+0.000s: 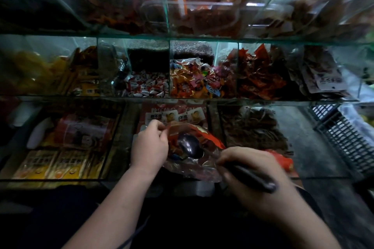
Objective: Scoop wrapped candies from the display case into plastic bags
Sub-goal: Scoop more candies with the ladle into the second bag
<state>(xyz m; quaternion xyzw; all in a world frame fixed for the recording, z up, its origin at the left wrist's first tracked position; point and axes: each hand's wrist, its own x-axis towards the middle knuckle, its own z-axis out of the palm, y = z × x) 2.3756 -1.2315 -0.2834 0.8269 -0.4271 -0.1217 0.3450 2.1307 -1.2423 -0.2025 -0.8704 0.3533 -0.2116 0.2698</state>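
"Filling up yet?"

"Barely. I am pinching the rim of the plastic bag (194, 166) with my left hand (149, 147), keeping its mouth wide. My right hand (253, 180) is curling tight round the handle of the scoop (189, 145), whose bowl is sitting inside the bag."

"How much is in?"

"A few wrapped candies (212, 139) are lying inside the bag; I am judging it far from full. More are waiting in the display case (182, 99), beyond the bag."
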